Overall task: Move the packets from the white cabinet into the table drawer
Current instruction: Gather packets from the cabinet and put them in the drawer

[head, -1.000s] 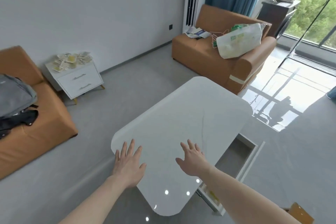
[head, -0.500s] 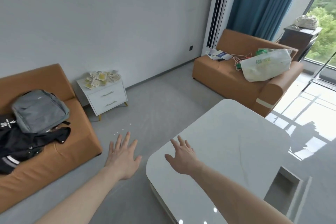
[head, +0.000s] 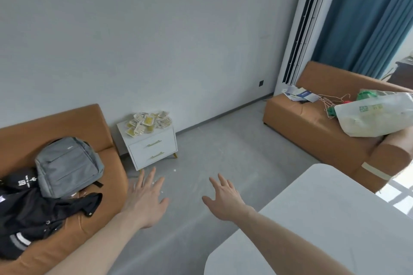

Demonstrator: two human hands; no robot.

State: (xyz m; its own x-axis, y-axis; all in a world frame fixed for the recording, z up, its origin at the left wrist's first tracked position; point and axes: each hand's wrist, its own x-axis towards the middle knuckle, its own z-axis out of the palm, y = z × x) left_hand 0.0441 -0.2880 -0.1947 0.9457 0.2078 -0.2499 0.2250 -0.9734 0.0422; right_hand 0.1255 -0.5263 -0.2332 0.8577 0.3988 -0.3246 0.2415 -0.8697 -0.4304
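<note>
At 9 o'clock: brown sofa (head: 67, 127) against the wall, carrying a grey backpack (head: 67, 166) and a black jacket (head: 38, 214).

At 11 o'clock, just beside the sofa's end: white cabinet (head: 152, 148), two drawers, both closed. The packets (head: 148, 124) lie in a loose heap on its top, some near the front edge. None picked up yet.

Centre, 6 to 7 o'clock: left hand (head: 145, 201) stretched forward over the bare floor, fingers spread and straight, holding nothing. Right hand (head: 223, 200) beside it, same state: fingers splayed, empty. Both well apart from the cabinet.

At 4 o'clock: white table (head: 335, 219), corner only in view. Its drawer is out of frame; cannot tell whether it stands open.

At 2 o'clock: second sofa (head: 312, 131) with papers, wire hangers and a white bag (head: 375, 116).

Risks, as judged:
- Heap is loose and slick-looking; a broad grab may push packets off the cabinet's edge onto the floor.
- An overfull handful may shed packets on the walk back.
- The table corner sits close on the right; a turn could clip it.
</note>
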